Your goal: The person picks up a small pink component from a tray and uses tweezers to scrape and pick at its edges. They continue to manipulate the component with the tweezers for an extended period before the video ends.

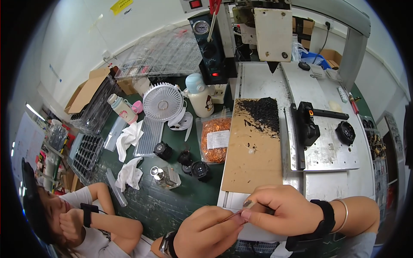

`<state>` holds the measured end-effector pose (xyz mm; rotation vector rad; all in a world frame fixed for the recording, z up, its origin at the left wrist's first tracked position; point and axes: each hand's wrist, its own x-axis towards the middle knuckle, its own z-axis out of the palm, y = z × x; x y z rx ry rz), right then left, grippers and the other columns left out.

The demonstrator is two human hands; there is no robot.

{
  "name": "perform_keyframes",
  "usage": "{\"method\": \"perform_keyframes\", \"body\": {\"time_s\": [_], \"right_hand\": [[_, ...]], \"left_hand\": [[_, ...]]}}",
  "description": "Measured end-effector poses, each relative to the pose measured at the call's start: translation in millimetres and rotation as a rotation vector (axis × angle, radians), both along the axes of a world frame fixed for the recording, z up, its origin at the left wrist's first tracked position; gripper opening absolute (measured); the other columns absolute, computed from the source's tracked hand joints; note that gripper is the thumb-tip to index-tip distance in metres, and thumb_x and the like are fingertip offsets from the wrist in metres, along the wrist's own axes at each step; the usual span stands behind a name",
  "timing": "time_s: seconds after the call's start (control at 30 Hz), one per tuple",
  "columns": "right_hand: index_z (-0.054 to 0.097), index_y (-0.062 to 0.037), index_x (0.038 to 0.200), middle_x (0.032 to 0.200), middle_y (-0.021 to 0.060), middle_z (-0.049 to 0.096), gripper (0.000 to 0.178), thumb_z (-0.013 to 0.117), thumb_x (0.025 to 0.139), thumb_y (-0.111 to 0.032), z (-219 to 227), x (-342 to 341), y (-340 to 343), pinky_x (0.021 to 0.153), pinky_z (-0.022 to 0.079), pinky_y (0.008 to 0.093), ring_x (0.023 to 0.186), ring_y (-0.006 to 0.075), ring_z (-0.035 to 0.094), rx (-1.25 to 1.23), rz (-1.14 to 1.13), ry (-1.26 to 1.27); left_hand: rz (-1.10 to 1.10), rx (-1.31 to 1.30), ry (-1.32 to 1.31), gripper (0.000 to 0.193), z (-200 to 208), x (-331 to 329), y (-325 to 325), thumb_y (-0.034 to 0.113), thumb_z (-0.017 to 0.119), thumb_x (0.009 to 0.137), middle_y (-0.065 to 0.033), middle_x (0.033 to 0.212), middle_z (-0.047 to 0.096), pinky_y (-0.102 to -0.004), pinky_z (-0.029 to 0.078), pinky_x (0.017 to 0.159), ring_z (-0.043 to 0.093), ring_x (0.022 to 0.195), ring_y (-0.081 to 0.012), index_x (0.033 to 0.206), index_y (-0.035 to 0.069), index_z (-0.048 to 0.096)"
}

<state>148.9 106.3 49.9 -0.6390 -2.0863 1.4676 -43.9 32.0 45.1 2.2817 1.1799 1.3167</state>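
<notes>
My left hand (207, 231) and my right hand (287, 211) meet at the front of the work area, fingertips pressed together. Between them is a thin, narrow piece (232, 216), mostly hidden by the fingers; I cannot make out its kind. Both hands are closed in a pinch. Just beyond them, on the machine bed, lies a brown cardboard sheet (251, 172) with a heap of black residue (263, 112) on its far part. To the left of the cardboard is a clear bag of copper-coloured parts (214, 129) with a white label.
A metal fixture plate (331, 155) carries a black clamp (306, 124) and a round black part (345, 132). The machine head (272, 36) hangs above the bed. On the green table stand a glass bottle (167, 177), a fan (163, 103) and a flask (199, 96). Another person (92, 219) leans at lower left.
</notes>
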Motion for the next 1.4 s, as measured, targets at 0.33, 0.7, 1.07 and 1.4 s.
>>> {"method": "perform_keyframes", "body": {"time_s": [0.33,0.7,1.07,1.4], "right_hand": [[0.064,0.0042,0.092,0.090,0.0100,0.060,0.018,0.053,0.094,-0.011,3.4,0.6,-2.8,0.056,0.047,0.0244,0.071,0.0124,0.058,-0.151,-0.208,0.078],[0.061,0.0087,0.100,0.093,0.0162,0.063,0.057,0.027,0.102,-0.037,18.2,3.7,-10.5,0.078,0.052,0.0323,0.085,0.0222,0.062,-0.293,-0.177,0.029],[0.066,0.0028,0.096,0.087,0.0161,0.067,0.033,0.047,0.097,-0.025,3.0,6.6,1.2,0.069,0.052,0.0325,0.075,0.0249,0.065,0.150,-0.121,0.058],[0.067,-0.0045,0.079,0.058,0.0049,0.058,0.011,0.075,0.074,-0.005,-2.5,-6.4,-3.4,0.049,0.044,0.0293,0.051,0.0210,0.057,0.465,-0.183,0.065]], "left_hand": [[0.064,-0.134,0.266,0.030,-10.6,-7.1,2.4,0.000,0.074,0.069,-0.0070,0.085,0.065,-0.0324,0.050,0.062,0.062,0.072,-0.0245,0.098,0.005,0.068],[0.057,-0.220,0.318,0.033,-13.7,-7.6,3.3,0.005,0.076,0.072,-0.0067,0.079,0.062,-0.0339,0.048,0.062,0.059,0.069,-0.0254,0.103,0.004,0.065],[0.097,-0.281,0.379,0.029,-5.0,-12.9,3.0,0.006,0.074,0.073,-0.0070,0.076,0.060,-0.0344,0.047,0.060,0.058,0.067,-0.0254,0.101,0.004,0.067],[0.075,-0.244,0.496,0.033,-0.4,-16.2,2.2,0.006,0.072,0.072,-0.0041,0.070,0.053,-0.0326,0.043,0.055,0.052,0.061,-0.0219,0.105,0.004,0.068]]}}
